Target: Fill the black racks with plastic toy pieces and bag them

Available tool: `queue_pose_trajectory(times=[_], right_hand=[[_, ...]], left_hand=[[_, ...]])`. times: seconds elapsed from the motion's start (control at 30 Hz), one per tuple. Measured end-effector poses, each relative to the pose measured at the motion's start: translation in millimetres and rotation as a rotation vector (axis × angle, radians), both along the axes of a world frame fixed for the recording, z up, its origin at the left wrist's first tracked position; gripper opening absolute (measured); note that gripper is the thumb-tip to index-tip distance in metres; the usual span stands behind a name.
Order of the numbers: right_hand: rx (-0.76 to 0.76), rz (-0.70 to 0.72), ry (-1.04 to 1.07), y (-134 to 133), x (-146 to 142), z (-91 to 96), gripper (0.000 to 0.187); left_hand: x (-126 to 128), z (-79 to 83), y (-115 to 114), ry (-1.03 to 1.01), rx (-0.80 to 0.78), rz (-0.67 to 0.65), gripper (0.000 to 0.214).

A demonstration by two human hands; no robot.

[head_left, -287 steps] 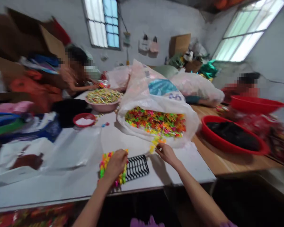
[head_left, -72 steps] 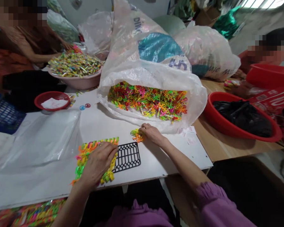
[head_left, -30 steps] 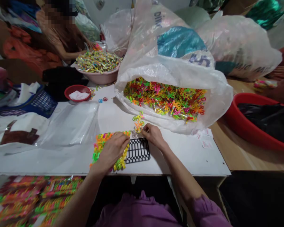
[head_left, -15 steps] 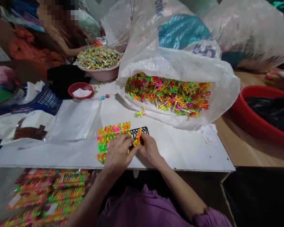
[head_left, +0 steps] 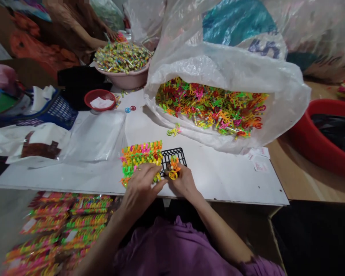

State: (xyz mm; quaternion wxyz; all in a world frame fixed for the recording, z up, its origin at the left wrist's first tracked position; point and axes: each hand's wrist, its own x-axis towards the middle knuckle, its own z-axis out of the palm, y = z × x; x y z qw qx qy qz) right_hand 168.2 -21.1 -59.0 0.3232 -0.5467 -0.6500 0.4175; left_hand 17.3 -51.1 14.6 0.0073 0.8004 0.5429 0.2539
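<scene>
- Neon plastic pieces point(head_left: 174, 170), orange and yellow, form a small cluster pinched in the right hand point(head_left: 184, 184), just over the lower edge of the black plastic grid point(head_left: 175, 154).
- Right-hand state: partly closed; thumb and fingertips have hold of the cluster.
- Interlinked neon sheet point(head_left: 140, 158): lies flat on the white work board point(head_left: 224, 184), directly left of and touching the grid.
- Left-hand state: the left hand point(head_left: 139, 189) is partly curled, with fingers spread over the lower edge of the sheet and reaching toward the right hand. Whether it grips the sheet cannot be told.
- Loose neon piece point(head_left: 174, 130): lies on the lip of the clear plastic sack point(head_left: 230, 53), well above both hands.
- Sack contents: a heap of neon pieces point(head_left: 209, 109) fills the sack's open mouth.
- Beyond the board: a co-worker's hand point(head_left: 112, 34) is at the far side of a pink basin point(head_left: 123, 79) of wrapped pieces.
- Right of the board: a red basin point(head_left: 319, 145) holds a black bag point(head_left: 336, 130).
- Below the board's near edge: packaged neon strips point(head_left: 63, 226) lie stacked.
</scene>
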Motion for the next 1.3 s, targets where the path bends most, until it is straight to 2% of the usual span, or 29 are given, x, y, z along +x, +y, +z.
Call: queue_pose_trajectory(times=[0.1,0.2,0.37,0.53,0.63,0.67,0.73,0.77,0.83,0.87,0.97,1.03,1.1,1.17,1.23,1.3], right_hand=[[0.089,0.037,-0.075,-3,-8,-1.0,0.010],[0.172,0.095,-0.222,-5,-10,1.0,0.013],[0.206,0.160,-0.385,5,-13,4.1,0.013],[0.247,0.216,-0.447,9,-16,9.2,0.007],[0.258,0.357,-0.371,20,3,14.9,0.009],[0.263,0.419,-0.337,29,14,18.9,0.011],[0.271,0.457,-0.349,59,41,31.7,0.015],[0.286,0.360,-0.425,79,55,40.1,0.018],[0.270,0.134,-0.710,123,79,56.3,0.025],[0.311,0.046,-0.850,144,88,62.1,0.029],[0.321,0.068,-1.141,192,100,65.2,0.030],[0.332,0.096,-1.229,204,104,60.9,0.029],[0.376,0.109,-1.261,201,110,58.7,0.028],[0.456,0.110,-1.253,186,117,59.9,0.028],[0.545,0.119,-1.204,159,122,60.3,0.030],[0.588,0.209,-1.124,123,121,55.3,0.032]], left_hand=[[6,-6.0,1,0.058,-0.044,-0.024,0.025],[8,-15.0,2,0.049,0.015,-0.026,0.022],[3,-34.6,9,0.008,0.139,-0.041,0.018],[1,-37.0,15,-0.001,0.195,-0.081,0.016],[-2,-38.2,12,0.053,0.225,-0.103,0.019],[-4,-39.2,10,0.075,0.242,-0.110,0.020],[-5,-40.7,8,0.103,0.262,-0.114,0.022],[-5,-40.6,7,0.108,0.259,-0.110,0.021],[-3,-38.2,4,0.107,0.233,-0.099,0.020],[-1,-36.0,3,0.103,0.213,-0.083,0.020],[4,-29.5,-2,0.090,0.133,-0.009,0.017],[5,-27.1,-4,0.089,0.062,0.024,0.018],[4,-26.2,-6,0.096,-0.004,0.010,0.020],[1,-25.4,-6,0.097,-0.037,-0.028,0.022],[0,-24.1,-7,0.075,-0.050,-0.050,0.023],[0,-23.0,-9,0.061,-0.055,-0.036,0.023]])
